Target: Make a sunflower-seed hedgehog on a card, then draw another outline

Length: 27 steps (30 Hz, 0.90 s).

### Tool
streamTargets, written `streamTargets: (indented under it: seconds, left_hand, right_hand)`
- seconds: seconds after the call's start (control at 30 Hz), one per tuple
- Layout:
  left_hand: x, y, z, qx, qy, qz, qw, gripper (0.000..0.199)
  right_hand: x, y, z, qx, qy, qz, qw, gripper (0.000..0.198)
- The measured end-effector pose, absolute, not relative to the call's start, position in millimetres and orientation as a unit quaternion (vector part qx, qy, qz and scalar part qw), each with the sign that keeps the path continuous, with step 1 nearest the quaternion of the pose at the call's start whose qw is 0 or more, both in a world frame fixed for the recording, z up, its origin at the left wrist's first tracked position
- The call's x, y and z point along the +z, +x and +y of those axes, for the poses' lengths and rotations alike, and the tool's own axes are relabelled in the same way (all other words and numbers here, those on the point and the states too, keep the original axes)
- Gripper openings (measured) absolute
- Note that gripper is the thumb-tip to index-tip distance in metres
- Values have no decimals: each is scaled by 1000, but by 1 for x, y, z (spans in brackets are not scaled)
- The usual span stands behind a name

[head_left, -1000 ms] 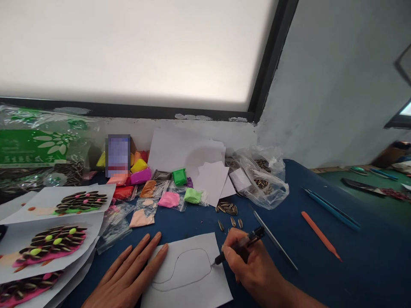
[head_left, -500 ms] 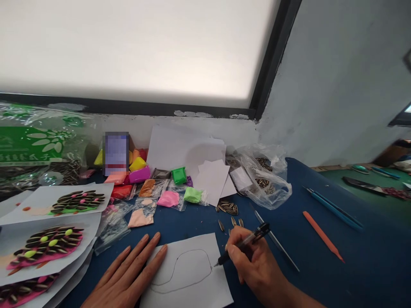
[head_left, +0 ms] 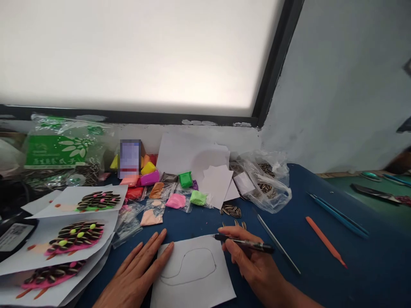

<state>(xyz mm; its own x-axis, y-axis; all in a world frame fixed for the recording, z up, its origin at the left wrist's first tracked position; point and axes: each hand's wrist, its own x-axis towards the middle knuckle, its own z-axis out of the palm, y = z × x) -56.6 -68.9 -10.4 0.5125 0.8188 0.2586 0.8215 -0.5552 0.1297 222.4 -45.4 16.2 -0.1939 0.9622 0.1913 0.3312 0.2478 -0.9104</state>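
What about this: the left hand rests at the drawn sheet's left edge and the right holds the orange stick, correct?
No: the head view shows the right hand holding a black pen; the orange stick lies on the table. The left hand is as you say.

Black pen [head_left: 248, 244]; white paper [head_left: 195, 297], dark outline [head_left: 202, 248]; blue table [head_left: 324, 273].

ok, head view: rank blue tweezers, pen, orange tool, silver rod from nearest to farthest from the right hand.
1. Pen: held in the right hand.
2. Silver rod: just to the hand's right.
3. Orange tool: farther right, past the rod.
4. Blue tweezers: right again, behind the orange tool.
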Motion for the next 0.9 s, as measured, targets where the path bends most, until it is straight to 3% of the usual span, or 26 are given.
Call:
streamTargets:
  seconds: [0.1, 0.17, 0.37, 0.53, 0.63, 0.8, 0.9]
  left_hand:
    - [-7, -60, -67, -142, -879, -454, -9, 87]
    - [-3, -60, -67, -156, -873, -461, -26, 85]
    - [13, -61, -62, -248, -787, -554, -113, 48]
    - [33, -47, -38, -310, -734, -573, -192, 35]
    - [37, -33, -24, -282, -728, -582, -228, 29]
    - [27, -26, -12, -225, -754, -566, -245, 12]
    - [22, -29, -10, -231, -758, -549, -266, 9]
  right_hand:
    - [17, 221, -46, 293, -430, -748, 413, 24]
    - [13, 221, -46, 250, -419, -783, 385, 37]
    - [0, 225, -44, 192, -450, -832, 263, 72]
    - [3, 225, -44, 131, -477, -859, 133, 88]
    - [8, 224, -46, 102, -468, -865, 151, 75]
    - [28, 219, -51, 148, -388, -855, 312, 19]
    - [36, 206, -54, 247, -408, -812, 338, 16]
